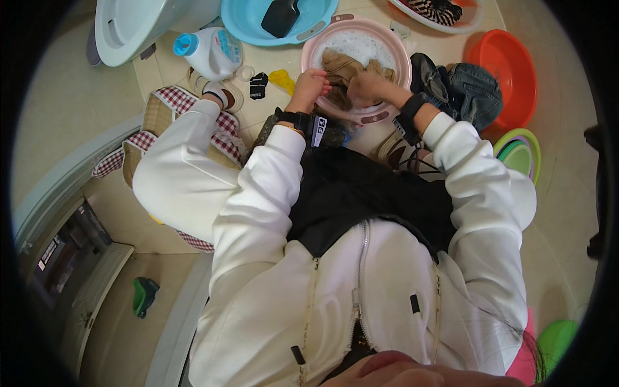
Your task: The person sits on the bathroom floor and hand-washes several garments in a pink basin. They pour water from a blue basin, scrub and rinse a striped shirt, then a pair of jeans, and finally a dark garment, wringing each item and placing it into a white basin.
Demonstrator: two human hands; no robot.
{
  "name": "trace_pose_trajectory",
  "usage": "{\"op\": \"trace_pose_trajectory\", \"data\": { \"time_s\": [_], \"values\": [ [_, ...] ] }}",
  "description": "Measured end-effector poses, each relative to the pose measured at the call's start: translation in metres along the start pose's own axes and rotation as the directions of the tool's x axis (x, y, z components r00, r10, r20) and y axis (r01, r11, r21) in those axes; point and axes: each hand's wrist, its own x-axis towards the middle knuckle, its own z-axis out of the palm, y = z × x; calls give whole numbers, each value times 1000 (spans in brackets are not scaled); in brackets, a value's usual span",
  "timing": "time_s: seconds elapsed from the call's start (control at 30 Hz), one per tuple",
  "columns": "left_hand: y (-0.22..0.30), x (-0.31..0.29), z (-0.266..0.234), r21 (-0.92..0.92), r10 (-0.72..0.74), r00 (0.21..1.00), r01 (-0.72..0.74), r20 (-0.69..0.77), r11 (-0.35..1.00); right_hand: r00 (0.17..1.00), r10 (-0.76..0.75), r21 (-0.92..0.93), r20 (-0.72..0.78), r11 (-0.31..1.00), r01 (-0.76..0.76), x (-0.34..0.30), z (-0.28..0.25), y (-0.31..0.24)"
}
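Observation:
A pink basin [405,61] with white suds [361,44] stands ahead of me, and a wet brown cloth [342,66] lies bunched in it. My right hand [369,88] is closed in a fist on the cloth, whose folds show around it. At the basin's left rim, my left hand [311,87] has its fingers curled in against the cloth's near left edge. Its grip is partly hidden by the fingers. Dark bands circle both my wrists.
Dark denim clothes [474,93] lie right of the pink basin, beside a red basin [516,77]. A blue basin [235,19] holding a black scoop-like thing [280,17] stands at the far left, near a white detergent bottle [209,55]. A checked basket [161,106] sits by my left leg.

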Motion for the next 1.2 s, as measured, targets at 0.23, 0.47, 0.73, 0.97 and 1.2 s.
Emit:
{"op": "trace_pose_trajectory", "data": {
  "time_s": [0.23, 0.47, 0.73, 0.97, 1.2],
  "values": [
    [-5, 5, 34, -156, -146, 989, 139, -37, 978, 633, 389, 283, -669, 921, -267, 0, 1, 64],
    [13, -3, 59, -235, -215, 974, 227, 77, 945, 687, 528, 379, -499, 846, -375, 32, 32, 19],
    [-25, 29, 21, -654, -105, 920, 344, 376, 674, 667, 334, 329, -666, 934, -140, -4, -4, -72],
    [-16, 36, 36, -650, 78, 926, 197, 370, 734, 686, 237, 159, -688, 971, -176, 19, -24, -40],
    [27, 20, 53, -558, 96, 986, -3, 138, 830, 621, 585, 665, -521, 735, -134, 1, -30, 84]
  ]
}}
